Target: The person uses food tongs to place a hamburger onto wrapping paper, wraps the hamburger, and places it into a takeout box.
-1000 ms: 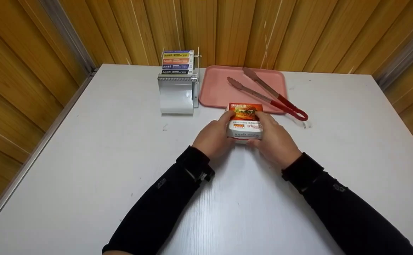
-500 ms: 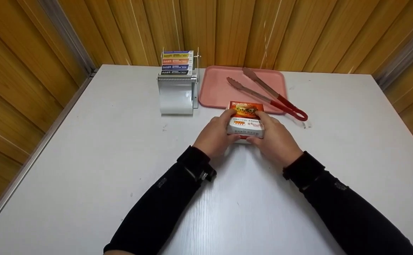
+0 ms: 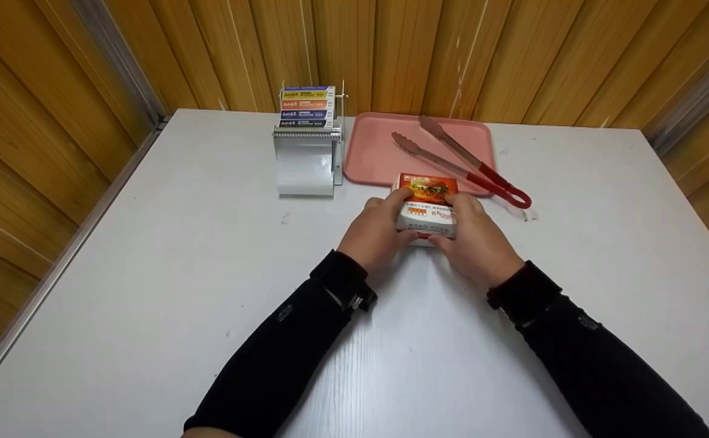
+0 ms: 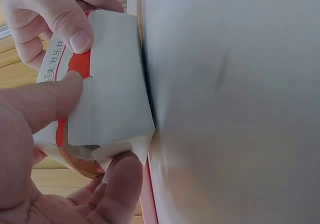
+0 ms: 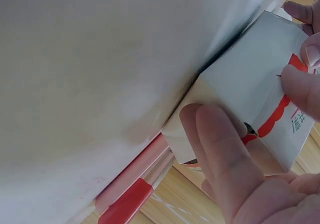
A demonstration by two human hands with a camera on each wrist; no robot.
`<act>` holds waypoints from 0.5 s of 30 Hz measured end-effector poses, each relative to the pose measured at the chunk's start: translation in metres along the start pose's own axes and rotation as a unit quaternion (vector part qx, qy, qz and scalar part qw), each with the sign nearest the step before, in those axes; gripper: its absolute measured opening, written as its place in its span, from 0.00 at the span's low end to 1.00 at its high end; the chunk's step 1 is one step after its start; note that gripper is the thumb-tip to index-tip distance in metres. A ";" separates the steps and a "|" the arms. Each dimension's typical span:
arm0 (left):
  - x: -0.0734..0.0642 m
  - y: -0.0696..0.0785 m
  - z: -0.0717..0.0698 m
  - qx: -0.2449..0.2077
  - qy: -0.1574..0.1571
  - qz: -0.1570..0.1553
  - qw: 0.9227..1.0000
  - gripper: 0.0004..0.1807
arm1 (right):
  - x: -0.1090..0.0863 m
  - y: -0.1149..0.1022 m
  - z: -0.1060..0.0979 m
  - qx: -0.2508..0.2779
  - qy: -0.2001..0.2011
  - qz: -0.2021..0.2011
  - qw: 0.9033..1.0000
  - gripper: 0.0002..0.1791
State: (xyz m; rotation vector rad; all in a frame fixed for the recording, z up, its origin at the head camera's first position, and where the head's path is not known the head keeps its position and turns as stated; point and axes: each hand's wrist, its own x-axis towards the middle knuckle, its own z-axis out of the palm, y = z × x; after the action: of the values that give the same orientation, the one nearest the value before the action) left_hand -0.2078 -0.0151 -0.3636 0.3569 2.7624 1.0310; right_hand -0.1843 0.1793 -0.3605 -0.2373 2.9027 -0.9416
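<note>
A paper burger box (image 3: 428,211), printed red and white with a burger picture on its lid, stands on the white table in front of the pink tray. My left hand (image 3: 376,236) grips its left side and my right hand (image 3: 483,244) its right side. Both thumbs press the near face, where a red wavy-edged tab meets the white wall (image 4: 115,79) in the left wrist view. Fingers wrap round the sides, and one side flap gapes slightly there. In the right wrist view the fingers lie along the white side of the box (image 5: 245,59).
Behind the box lies a pink tray (image 3: 370,149). Red-handled tongs (image 3: 473,176) rest across it, their handle end over its right front corner. Left of the tray stands a metal dispenser (image 3: 304,164) with a roll of coloured labels. Wooden panels (image 3: 403,55) close off the back.
The left thumb has come round onto the near face of the box. The box tilted a little toward me, and the box and both hands sit slightly further right in view.
</note>
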 end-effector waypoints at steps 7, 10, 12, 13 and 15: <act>0.000 0.003 0.003 -0.003 0.002 -0.008 1.000 0.43 | 0.001 0.001 0.001 0.001 0.024 -0.016 1.000 0.38; 0.000 0.001 0.002 -0.006 -0.005 -0.008 1.000 0.44 | 0.001 0.000 0.001 -0.003 0.027 -0.015 1.000 0.35; 0.001 0.000 0.002 -0.005 -0.010 -0.003 1.000 0.46 | 0.000 0.000 0.001 -0.006 0.025 -0.013 1.000 0.34; 0.001 0.000 0.001 -0.005 -0.013 0.000 1.000 0.46 | 0.000 0.000 0.000 -0.006 0.023 -0.011 1.000 0.34; 0.001 -0.002 0.001 -0.005 -0.018 0.005 1.000 0.47 | 0.000 0.000 0.000 -0.003 0.015 -0.006 1.000 0.35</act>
State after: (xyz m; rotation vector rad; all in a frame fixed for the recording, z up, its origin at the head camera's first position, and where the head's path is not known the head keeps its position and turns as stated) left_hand -0.2091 -0.0153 -0.3655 0.3834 2.7254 1.0286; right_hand -0.1844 0.1793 -0.3601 -0.2422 2.9355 -0.9472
